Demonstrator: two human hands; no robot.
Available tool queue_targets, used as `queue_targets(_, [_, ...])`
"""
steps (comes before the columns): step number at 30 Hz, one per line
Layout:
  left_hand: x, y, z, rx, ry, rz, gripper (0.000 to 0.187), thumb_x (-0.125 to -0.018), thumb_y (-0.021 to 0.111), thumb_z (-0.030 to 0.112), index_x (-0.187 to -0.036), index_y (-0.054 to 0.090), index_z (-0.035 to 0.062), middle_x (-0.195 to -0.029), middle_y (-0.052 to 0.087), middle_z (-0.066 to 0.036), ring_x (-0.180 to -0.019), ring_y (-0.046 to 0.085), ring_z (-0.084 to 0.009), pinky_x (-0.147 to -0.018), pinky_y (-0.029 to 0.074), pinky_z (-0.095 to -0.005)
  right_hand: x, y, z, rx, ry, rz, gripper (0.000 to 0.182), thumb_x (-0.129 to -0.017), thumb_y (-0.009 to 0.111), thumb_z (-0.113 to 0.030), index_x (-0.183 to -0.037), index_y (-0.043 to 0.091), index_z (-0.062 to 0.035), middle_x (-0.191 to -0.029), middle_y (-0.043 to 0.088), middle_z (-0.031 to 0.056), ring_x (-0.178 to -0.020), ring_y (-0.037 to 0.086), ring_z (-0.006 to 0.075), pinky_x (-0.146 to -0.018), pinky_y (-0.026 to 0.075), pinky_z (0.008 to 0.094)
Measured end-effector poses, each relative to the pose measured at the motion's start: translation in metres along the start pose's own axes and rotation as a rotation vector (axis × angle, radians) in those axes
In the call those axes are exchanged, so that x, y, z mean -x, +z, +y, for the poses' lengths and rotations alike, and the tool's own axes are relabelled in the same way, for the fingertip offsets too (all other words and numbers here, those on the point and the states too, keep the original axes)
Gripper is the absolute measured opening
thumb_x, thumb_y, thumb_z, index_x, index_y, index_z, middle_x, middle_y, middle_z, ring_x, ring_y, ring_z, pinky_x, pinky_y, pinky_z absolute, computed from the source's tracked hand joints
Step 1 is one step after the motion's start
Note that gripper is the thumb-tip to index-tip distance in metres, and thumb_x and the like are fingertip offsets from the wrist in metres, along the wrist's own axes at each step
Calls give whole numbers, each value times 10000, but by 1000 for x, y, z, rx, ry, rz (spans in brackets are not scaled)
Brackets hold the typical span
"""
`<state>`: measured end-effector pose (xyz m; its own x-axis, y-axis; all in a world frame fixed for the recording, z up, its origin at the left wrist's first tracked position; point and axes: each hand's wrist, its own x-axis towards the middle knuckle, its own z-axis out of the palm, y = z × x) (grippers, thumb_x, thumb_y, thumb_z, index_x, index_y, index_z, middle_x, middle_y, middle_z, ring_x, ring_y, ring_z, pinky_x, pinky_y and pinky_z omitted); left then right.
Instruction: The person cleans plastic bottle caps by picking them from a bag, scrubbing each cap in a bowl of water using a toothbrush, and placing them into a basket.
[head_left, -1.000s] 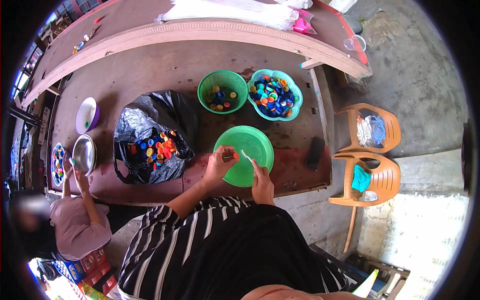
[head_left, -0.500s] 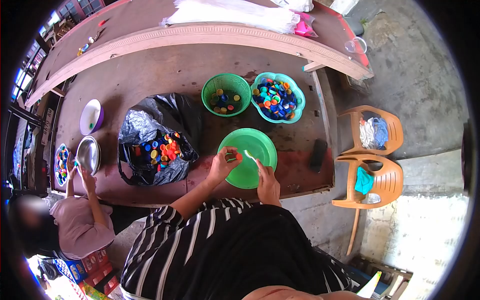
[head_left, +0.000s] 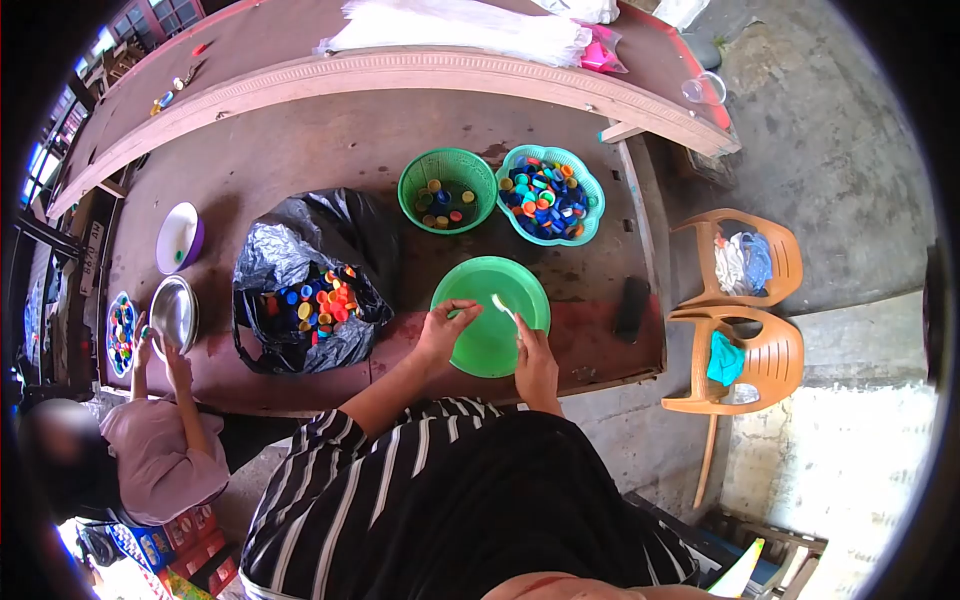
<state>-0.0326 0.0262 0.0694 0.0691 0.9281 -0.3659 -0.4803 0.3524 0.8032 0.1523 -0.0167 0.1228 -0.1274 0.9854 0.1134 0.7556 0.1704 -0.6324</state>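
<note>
Over the left rim of the green basin (head_left: 470, 350) is my left hand (head_left: 441, 332), fingers pinched; a small trace of orange shows at its fingertips, too small to make out. My right hand (head_left: 537, 369) grips a white-tipped tool (head_left: 503, 306) that looks like a brush or spoon, its head above the basin. Behind the basin stand a green basket (head_left: 448, 170) with several caps inside and a turquoise basket (head_left: 595, 205) full of coloured bottle caps (head_left: 545, 197). To the left lies a black plastic bag (head_left: 360, 235), open, with more caps showing.
A co-worker (head_left: 165, 450) sits at the left by a metal bowl (head_left: 176, 312), a purple bowl (head_left: 180, 238) and a tray of caps (head_left: 122, 334). A dark phone-like object (head_left: 632, 309) lies right of the basin. Two orange chairs (head_left: 783, 365) stand beyond the table's right edge.
The orange cap that showed clearly in my left fingers is now mostly out of sight. The view has shifted slightly, and my right hand still holds the tool.
</note>
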Motion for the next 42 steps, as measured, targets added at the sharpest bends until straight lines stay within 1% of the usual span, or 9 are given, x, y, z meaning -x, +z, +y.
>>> queue_targets(5, [-12,-4,-25,411,-171,-58,169,-956,571,109,-1041,566,-36,-1047,643,-100,-1032,625,-189,-942,504,-294,2,1,-13,-13,1,-23,511,-912,513,-49,-1391,459,-219,-1086,571,132,-906,615,372,-697,513,458])
queue_targets(16, [-17,-9,-27,482,-165,-102,169,-932,602,58,-1098,595,31,-1047,620,-48,-944,618,-132,-885,525,-250,2,2,-12,-50,-51,-53,491,-915,504,-42,-1381,473,-191,-1086,573,145,-938,612,371,-713,509,449])
queue_targets(19, [-16,-10,-30,473,-158,-126,160,-939,594,62,-1095,596,26,-1044,616,-40,-950,610,-126,-888,517,-245,-1,4,-6,21,74,-42,483,-921,496,-43,-1378,479,-198,-1081,572,147,-931,613,372,-719,507,452])
queue_targets(22, [-18,-12,-31,445,-116,-117,152,-946,587,74,-1089,596,22,-1041,616,-39,-951,607,-122,-889,510,-240,0,4,-14,-97,-36,-51,471,-927,493,-55,-1371,488,-209,-1064,574,142,-913,619,368,-719,507,459])
queue_targets(28, [-18,-23,-31,351,-122,-55,155,-955,586,113,-1077,594,17,-1000,625,-40,-916,616,-120,-855,521,-239,-21,13,12,250,203,-206,453,-931,487,-79,-1355,505,-237,-1051,580,118,-928,623,347,-740,506,458])
queue_targets(31, [-19,-27,-37,377,-131,-65,170,-962,581,138,-1078,593,14,-974,630,-38,-893,617,-116,-835,524,-241,-24,22,31,418,54,-340,458,-934,484,-92,-1363,495,-252,-1055,582,118,-924,627,340,-734,514,462])
queue_targets(35, [-28,-24,-38,352,-131,-8,183,-970,572,161,-1073,594,11,-944,634,-39,-855,613,-111,-809,526,-241,-12,4,-2,139,62,-190,448,-936,490,-88,-1358,501,-240,-1059,580,139,-927,616,363,-740,500,464])
queue_targets(38, [-30,-24,-41,382,-111,-179,195,-978,560,178,-1066,594,8,-931,637,-43,-840,611,-110,-809,523,-236,-4,1,-11,-22,92,-180,438,-941,492,-88,-1357,499,-223,-1064,577,151,-946,600,382,-749,485,472])
queue_targets(42, [-26,-11,-40,364,-136,-57,211,-986,548,203,-1054,602,11,-890,615,-25,-794,590,-104,-780,514,-231,2,6,-3,-112,105,-98,436,-942,494,-87,-1359,492,-212,-1082,572,156,-970,584,393,-757,476,484])
